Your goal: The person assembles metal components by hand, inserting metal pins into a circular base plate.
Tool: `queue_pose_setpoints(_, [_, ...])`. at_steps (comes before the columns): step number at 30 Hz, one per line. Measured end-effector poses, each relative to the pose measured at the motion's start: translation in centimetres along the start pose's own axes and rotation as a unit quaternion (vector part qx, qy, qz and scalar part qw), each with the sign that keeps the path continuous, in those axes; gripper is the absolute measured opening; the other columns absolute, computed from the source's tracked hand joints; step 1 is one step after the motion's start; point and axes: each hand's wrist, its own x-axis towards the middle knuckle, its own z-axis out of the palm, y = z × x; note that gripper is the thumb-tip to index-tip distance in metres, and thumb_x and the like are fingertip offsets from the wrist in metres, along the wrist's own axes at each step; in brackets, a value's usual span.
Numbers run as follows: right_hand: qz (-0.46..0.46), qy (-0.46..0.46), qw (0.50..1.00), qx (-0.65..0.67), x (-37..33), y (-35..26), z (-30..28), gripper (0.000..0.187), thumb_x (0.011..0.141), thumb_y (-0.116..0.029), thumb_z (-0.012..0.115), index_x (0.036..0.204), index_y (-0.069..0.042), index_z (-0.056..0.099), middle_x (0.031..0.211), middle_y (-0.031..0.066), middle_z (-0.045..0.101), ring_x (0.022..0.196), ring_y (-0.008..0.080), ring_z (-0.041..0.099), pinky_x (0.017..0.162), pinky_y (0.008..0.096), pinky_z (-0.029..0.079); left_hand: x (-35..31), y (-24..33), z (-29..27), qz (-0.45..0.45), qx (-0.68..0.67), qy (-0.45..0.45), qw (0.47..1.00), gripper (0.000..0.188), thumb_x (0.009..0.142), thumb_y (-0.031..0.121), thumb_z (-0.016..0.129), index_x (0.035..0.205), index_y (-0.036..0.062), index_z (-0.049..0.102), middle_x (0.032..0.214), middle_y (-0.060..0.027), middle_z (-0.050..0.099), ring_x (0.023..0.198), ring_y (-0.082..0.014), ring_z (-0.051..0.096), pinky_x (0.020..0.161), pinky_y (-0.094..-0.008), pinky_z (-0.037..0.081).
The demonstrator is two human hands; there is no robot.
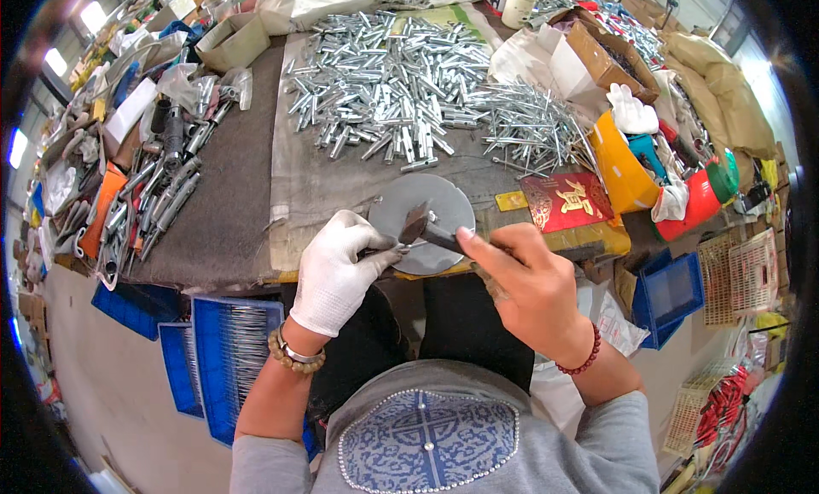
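Note:
My left hand [335, 268], in a white glove, pinches a small metal part [399, 248] over a round grey metal disc [401, 195] at the table's front edge. The part is mostly hidden by my fingers and the tool. My bare right hand [531, 276] grips a hammer [438, 235] by its handle, thumb laid along it. The hammer's dark head is over the disc, close to my left fingertips; whether it touches the part I cannot tell. Beyond the disc lies a wide pile of shiny metal tubes [392, 84], with a heap of thin metal pins [537, 123] to its right.
A red printed envelope [567, 202] and a small yellow piece [512, 201] lie right of the disc. Farther right stand a yellow bin [616, 165] and a red bottle [687, 206]. Tools crowd the left side [162, 195]. Blue crates [200, 366] of metal rods stand below left.

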Motion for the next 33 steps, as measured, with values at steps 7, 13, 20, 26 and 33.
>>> queue_pose_setpoints(7, [0.003,-0.091,0.996,-0.016,-0.5,-0.4,-0.3,0.057,0.085,0.003,0.074,0.140,-0.012,0.071,0.098,0.0082,0.062,0.085,0.0239,0.071,0.067,0.0368,0.058,0.1,0.0,-0.2,0.011,0.003,0.008,1.000,0.016,0.079,0.004,0.089,0.088,0.0024,0.076,0.092,-0.0087,0.065,0.088,-0.0219,0.066,0.080,-0.0340,0.052])
queue_pose_setpoints(13, [0.125,-0.047,0.975,0.175,0.9,0.8,-0.6,0.056,0.086,0.005,0.073,0.141,-0.006,0.068,0.113,0.0180,0.069,0.103,0.0366,0.069,0.090,0.0412,0.057,0.0,0.1,-0.3,0.016,0.009,-0.001,1.000,0.016,0.080,0.004,0.088,0.087,0.0020,0.073,0.092,-0.0082,0.064,0.088,-0.0219,0.065,0.079,-0.0338,0.052])
queue_pose_setpoints(20, [0.282,-0.066,0.934,0.210,0.7,6.6,-0.7,0.057,0.082,0.010,0.066,0.136,-0.007,0.070,0.113,0.0154,0.068,0.105,0.0333,0.067,0.095,0.0398,0.053,0.1,0.2,-0.3,0.015,0.027,-0.020,0.999,0.016,0.085,0.009,0.086,0.100,0.0058,0.084,0.092,-0.0076,0.065,0.087,-0.0201,0.065,0.079,-0.0333,0.052])
queue_pose_setpoints(26, [0.118,-0.037,0.989,-0.083,2.1,6.9,-0.4,0.040,0.080,-0.003,0.075,0.119,-0.009,0.078,0.105,0.0128,0.066,0.106,0.0353,0.066,0.091,0.0457,0.055,0.1,0.3,-0.3,0.025,0.043,-0.008,0.999,0.016,0.084,0.008,0.086,0.099,0.0060,0.084,0.091,-0.0081,0.065,0.087,-0.0208,0.065,0.078,-0.0328,0.052])
queue_pose_setpoints(33, [0.087,-0.160,0.966,-0.186,8.9,8.3,3.6,0.015,0.086,-0.005,0.068,0.096,-0.002,0.079,0.109,0.0175,0.071,0.106,0.0349,0.073,0.086,0.0444,0.062,0.7,0.2,0.1,0.083,0.052,0.003,0.995,0.011,0.083,0.009,0.086,0.090,0.0040,0.080,0.086,-0.0094,0.064,0.082,-0.0255,0.063,0.076,-0.0367,0.051])
